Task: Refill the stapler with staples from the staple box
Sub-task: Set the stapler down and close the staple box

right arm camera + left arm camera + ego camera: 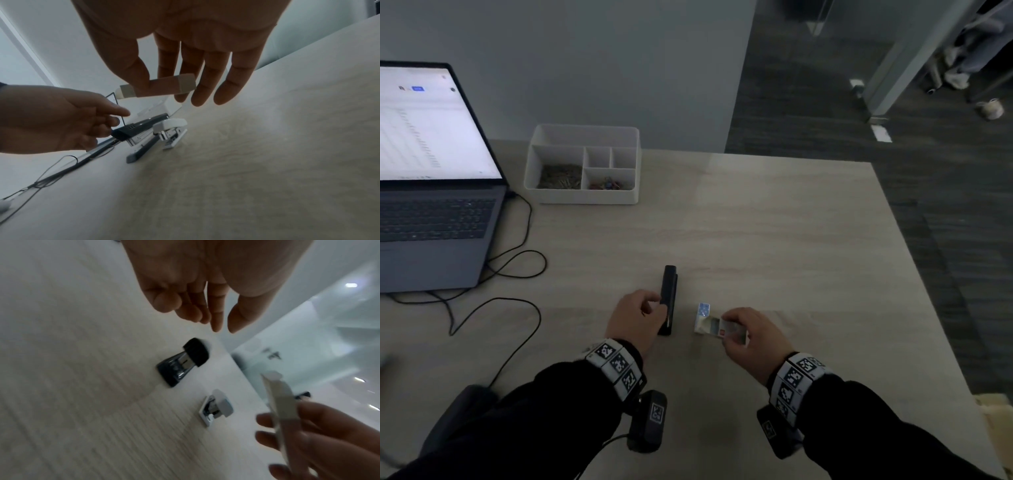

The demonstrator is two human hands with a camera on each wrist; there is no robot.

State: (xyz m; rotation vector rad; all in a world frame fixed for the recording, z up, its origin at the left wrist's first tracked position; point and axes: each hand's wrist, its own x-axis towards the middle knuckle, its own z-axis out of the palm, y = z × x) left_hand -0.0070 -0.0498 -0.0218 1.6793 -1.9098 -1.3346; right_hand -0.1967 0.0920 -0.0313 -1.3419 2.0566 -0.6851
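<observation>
A black stapler [668, 297] lies lengthwise on the pale table; in the right wrist view its top [141, 126] stands raised off its base [141, 150]. My left hand [650, 310] is at the stapler's near left side. In the left wrist view that hand [222, 329] is loosely curled, holds nothing, and the stapler [183, 363] lies apart from its fingertips. My right hand [732, 334] pinches the small staple box [722, 329] just right of the stapler; thumb and fingers hold the box [156, 86] above the table. A small white stapler [170, 131] sits beside the black one.
An open laptop [431, 171] stands at the far left with cables [517, 274] looping across the table. A white organizer tray [582, 197] with clips sits at the back. The table's right edge [914, 274] drops to dark floor.
</observation>
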